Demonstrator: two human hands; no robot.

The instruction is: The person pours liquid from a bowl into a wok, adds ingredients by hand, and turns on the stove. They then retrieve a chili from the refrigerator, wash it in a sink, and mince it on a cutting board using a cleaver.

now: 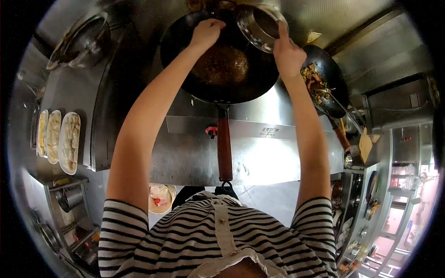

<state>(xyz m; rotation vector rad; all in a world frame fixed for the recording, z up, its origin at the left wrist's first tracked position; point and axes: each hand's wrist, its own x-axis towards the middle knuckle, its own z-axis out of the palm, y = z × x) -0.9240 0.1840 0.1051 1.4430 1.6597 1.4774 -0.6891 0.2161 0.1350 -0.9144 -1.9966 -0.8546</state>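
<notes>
The wok sits on the steel stove straight ahead of the person, its reddish handle pointing back toward the striped shirt. Inside the wok lies a shallow brownish pool of liquid or sauce, and no solid food shows in it.

The right hand holds a steel bowl by its rim at the far right edge of the wok. Its fingers are clamped on the rim, with one finger stretched up along the bowl's side, and the bowl is tipped with its mouth toward the wok. The inside of the bowl looks nearly bare, so its contents seem to have gone in already, or almost so.

The left hand hangs over the far side of the wok, beside the bowl, with its fingers curled in loosely. Whether they pinch anything I cannot tell.

Judged from this, the adding step looks close to its end and the cooking early: only the liquid is in the wok.

Right of the wok a second pan holds a mixed stir-fry, apparently cooked. Left of the wok, well apart, three plates of pale food stand in a row on the desk, untouched, and a large pot sits on the desk beyond them.
</notes>
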